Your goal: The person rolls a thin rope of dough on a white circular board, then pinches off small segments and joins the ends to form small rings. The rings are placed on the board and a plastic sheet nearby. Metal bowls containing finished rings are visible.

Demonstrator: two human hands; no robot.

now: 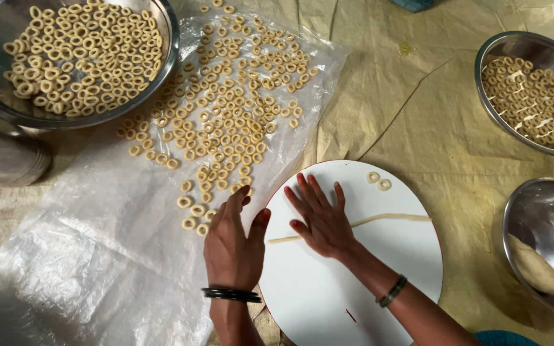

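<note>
Head camera looks straight down, and I see my right hand [320,221] lying flat and open on a thin dough rope [392,220], which stretches across the white round board [328,301] in the lower middle of the frame. My left hand [229,240] rests at the left edge of the board; its fingers are loosely open and hold nothing, and their tips are close to the nearest dough rings [226,122] on the clear plastic sheet [91,243].

Much seems already done, by my judgement: many rings cover the sheet, a steel bowl [161,70] in the upper left is nearly full of them, and another bowl [488,57] in the upper right also holds rings. Two finished rings [378,181] lie at the top of the board. What remains is the rope under my palm and a dough lump [533,264] in the bowl [546,205] at the right edge.
</note>
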